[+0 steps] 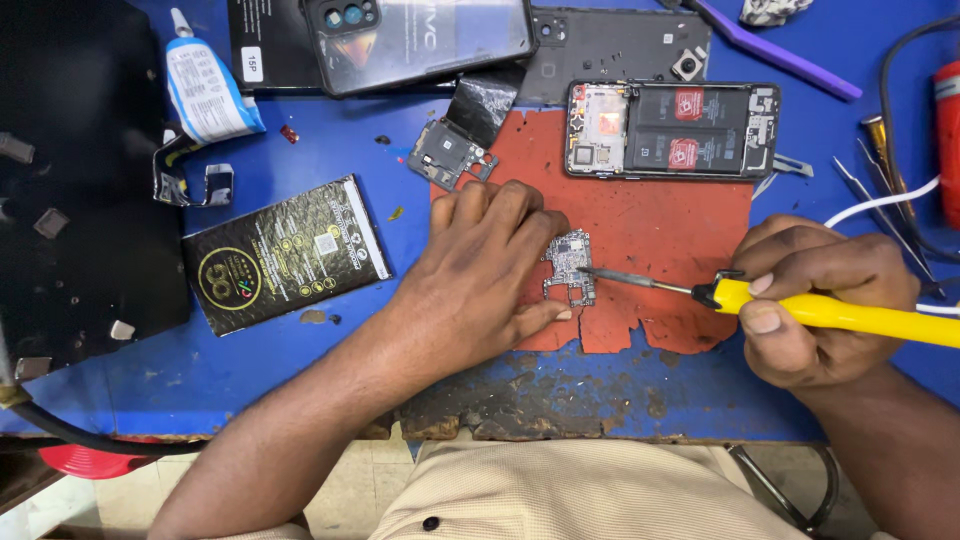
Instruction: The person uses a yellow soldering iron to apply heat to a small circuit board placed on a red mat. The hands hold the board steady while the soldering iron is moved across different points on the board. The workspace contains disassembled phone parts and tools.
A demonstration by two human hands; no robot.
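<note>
Left hand [490, 270] flat pinning circuit board [570, 266], right hand [815, 300] gripping soldering iron [800, 305]

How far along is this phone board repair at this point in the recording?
Done: the opened phone lies with its back off, battery exposed, and the small circuit board is out on the red mat. In hand: the left hand pins the board while the right hand holds the yellow soldering iron, tip on the board. Left: the board, shield plate and back cover remain unfitted.
</note>
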